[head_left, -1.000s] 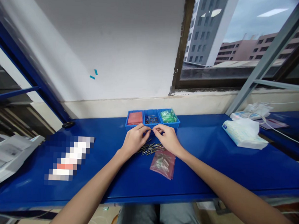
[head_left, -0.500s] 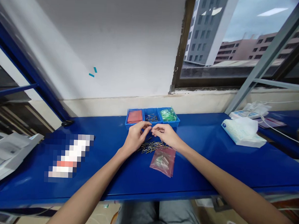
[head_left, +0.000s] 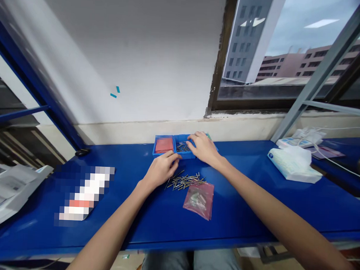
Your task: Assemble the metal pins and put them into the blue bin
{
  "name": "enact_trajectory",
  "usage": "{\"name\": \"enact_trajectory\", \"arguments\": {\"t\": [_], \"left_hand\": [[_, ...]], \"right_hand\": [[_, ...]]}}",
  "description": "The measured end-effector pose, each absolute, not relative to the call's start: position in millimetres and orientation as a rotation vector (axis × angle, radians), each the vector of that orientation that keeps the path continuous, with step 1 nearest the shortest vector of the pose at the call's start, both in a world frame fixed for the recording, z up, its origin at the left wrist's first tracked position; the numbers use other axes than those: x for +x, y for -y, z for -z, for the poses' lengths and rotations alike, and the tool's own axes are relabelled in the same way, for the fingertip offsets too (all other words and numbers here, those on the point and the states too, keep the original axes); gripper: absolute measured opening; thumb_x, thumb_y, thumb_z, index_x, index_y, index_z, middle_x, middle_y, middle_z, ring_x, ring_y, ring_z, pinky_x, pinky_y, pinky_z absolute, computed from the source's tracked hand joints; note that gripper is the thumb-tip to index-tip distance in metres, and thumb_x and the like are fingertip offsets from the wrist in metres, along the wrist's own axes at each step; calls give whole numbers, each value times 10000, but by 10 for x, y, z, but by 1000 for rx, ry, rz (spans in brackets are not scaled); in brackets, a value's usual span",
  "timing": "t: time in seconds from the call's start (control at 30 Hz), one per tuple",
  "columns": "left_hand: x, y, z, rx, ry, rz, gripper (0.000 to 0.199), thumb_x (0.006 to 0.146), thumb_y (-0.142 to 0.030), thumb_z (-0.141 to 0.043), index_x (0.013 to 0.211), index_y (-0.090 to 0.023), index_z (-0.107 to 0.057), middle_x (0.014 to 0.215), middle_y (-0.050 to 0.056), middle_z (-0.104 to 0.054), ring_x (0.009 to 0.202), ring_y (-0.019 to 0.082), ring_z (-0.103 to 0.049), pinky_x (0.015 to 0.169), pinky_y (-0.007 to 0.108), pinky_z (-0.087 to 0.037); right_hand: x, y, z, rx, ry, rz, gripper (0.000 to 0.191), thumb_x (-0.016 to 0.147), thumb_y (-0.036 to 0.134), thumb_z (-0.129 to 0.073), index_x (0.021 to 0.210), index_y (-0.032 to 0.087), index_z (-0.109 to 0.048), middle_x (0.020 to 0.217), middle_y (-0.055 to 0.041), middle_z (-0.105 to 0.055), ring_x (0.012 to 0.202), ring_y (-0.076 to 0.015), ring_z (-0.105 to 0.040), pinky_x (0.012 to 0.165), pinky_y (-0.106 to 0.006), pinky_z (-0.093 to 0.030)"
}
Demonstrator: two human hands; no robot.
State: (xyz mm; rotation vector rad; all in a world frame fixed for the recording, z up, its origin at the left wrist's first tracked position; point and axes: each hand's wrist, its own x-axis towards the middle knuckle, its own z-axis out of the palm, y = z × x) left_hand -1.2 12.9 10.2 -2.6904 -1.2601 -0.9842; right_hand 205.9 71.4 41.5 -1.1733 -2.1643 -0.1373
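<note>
My left hand [head_left: 163, 167] is closed, its fingers curled in a pinch just left of a loose pile of thin metal pins [head_left: 186, 181]. What it pinches, if anything, is too small to make out. My right hand [head_left: 203, 148] reaches over the middle of a row of blue bins [head_left: 186, 154], thumb and fingers apart. Short dark metal pieces [head_left: 182, 146] lie in that middle bin. Pink plastic bags [head_left: 164, 145] fill the left bin; my right hand mostly hides the right one. A pink bag [head_left: 199, 203] with small clear and greenish packets lies in front of the pile.
The blue table [head_left: 239, 217] runs up to the wall. A tissue pack [head_left: 294, 166] lies at the right, near a white device with cables [head_left: 302, 138]. White packaging [head_left: 13, 191] stands at the far left, beside a blurred-out item [head_left: 86, 194].
My right hand has parted from my left and moved forward to the middle bin. My left hand has drawn slightly back towards me, beside the pile.
</note>
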Motion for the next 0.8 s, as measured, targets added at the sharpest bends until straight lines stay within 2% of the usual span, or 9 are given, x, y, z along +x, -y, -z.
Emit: {"name": "enact_trajectory", "arguments": {"t": [0.07,0.13,0.2,0.4,0.57,0.8], "left_hand": [[-27,-115,-126,-2717,1236,990,194,988,-228,-490,1073,-187,-659,948,47,-669,772,156,-626,742,284,-492],[-18,-94,-140,-2745,1215,1031,189,985,-265,-509,1066,-184,-660,913,36,-671,732,144,-615,716,276,-487],[-2,-79,-139,-2771,1207,1024,200,983,-292,-516,1059,-183,-665,910,36,-678,731,145,-616,711,274,-485],[-19,-131,-80,-2851,1359,699,216,949,-336,-572,952,-194,-737,848,44,-709,716,174,-641,652,274,-464],[-41,-176,-42,-2926,1328,710,331,940,-474,-581,942,-194,-757,792,62,-715,692,187,-653,627,265,-473],[-9,-161,25,-2904,1281,753,184,916,-345,-631,950,-208,-750,974,55,-630,810,173,-644,761,278,-505]], "right_hand": [[2101,-532,-370,-1100,2212,32,202,968,232,-508,995,183,-702,946,-93,-666,911,-235,-581,834,-372,-435],[2170,-334,-272,-1090,2314,-71,183,960,235,-528,916,200,-703,879,-64,-669,801,-201,-590,735,-327,-425],[2239,-188,-154,-1146,2356,-155,181,960,244,-539,903,204,-706,889,-61,-683,791,-194,-610,694,-310,-419],[2293,-135,1,-1155,2324,-222,189,951,205,-544,908,191,-728,948,-86,-714,871,-218,-651,782,-324,-456],[2267,-169,17,-1033,2295,-279,213,944,151,-521,982,197,-725,974,-75,-728,884,-211,-656,811,-330,-463],[2234,-192,119,-1103,2281,-255,195,920,122,-539,909,197,-719,944,-60,-744,862,-211,-672,804,-321,-460]]}}
